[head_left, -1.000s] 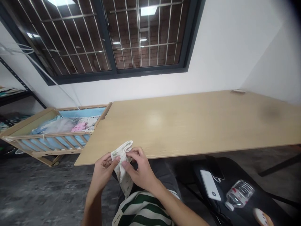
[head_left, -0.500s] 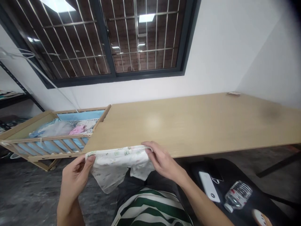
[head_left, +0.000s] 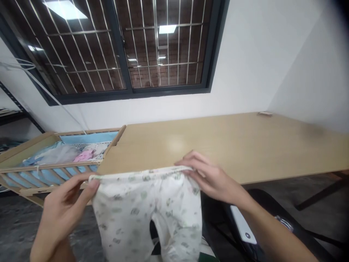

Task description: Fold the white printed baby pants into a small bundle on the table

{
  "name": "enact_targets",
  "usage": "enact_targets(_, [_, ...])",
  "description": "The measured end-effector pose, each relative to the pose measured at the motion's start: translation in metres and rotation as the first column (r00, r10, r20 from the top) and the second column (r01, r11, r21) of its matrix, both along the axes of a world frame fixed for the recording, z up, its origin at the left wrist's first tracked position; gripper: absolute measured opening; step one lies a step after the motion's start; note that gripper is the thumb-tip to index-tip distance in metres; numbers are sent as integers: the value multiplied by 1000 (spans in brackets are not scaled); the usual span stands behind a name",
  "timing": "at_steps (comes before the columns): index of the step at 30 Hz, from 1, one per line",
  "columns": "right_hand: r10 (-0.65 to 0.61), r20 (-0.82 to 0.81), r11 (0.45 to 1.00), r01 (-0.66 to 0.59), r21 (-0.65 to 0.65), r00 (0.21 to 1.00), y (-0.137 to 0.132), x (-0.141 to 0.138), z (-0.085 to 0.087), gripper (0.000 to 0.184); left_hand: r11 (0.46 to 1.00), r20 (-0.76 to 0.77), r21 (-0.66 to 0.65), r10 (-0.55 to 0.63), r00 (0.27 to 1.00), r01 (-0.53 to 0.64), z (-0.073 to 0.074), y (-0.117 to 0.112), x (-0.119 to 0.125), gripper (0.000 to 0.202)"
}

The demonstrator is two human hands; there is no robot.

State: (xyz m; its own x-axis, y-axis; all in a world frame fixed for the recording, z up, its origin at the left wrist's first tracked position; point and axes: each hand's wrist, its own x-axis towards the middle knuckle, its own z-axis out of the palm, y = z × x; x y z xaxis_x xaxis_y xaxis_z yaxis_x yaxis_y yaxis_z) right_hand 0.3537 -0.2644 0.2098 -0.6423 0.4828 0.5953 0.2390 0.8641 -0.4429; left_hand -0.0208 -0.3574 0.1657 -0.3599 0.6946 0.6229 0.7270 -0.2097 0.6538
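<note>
White baby pants point(head_left: 131, 207) with a small printed pattern hang in front of me, their waistband stretched level between my two hands. My left hand point(head_left: 65, 203) pinches the left end of the waistband between thumb and fingers. At the other end, my right hand point(head_left: 208, 176) grips the waistband with its fingers closed over the edge. The legs hang down, a gap showing between them, and their lower ends run out of the frame. Just beyond the waistband lies the near edge of the wooden table point(head_left: 169, 149).
A wooden crib point(head_left: 79, 165) with blue lining and clothes, one pink point(head_left: 84, 155), stands at the left. A white phone-like device point(head_left: 243, 225) rests on a black seat point(head_left: 269, 207) at the lower right, partly behind my arm. A barred window point(head_left: 163, 54) is above the table.
Both hands have spread apart and lifted the pants higher and closer, so the legs now hang unfolded. My right hand has moved right; my left hand has moved left.
</note>
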Motion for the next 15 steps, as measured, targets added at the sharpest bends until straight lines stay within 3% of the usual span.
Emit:
enact_targets(3, [-173,-75,984,169,-58,982,58,-9,3,26,989,-49,-3,-148,988,148,14,63,-2,30])
enact_targets(6, [-261,-48,955,251,-156,964,138,-22,-10,29,972,-116,-91,-228,967,218,9,144,2,35])
enact_targets(9, [-310,35,930,311,-195,950,220,-37,-49,25,943,-182,-295,-216,959,156,-24,221,11,37])
enact_targets(11, [-406,150,871,432,-234,901,265,-47,-86,23,917,-204,-381,-212,956,122,-54,261,20,34])
enact_targets(12, [-463,215,825,507,-252,860,282,-52,-106,22,901,-218,-423,-209,953,101,-69,278,24,32])
enact_targets(15, [-507,283,768,576,-282,814,318,-59,-161,19,856,-271,-517,-181,945,16,-107,316,34,26])
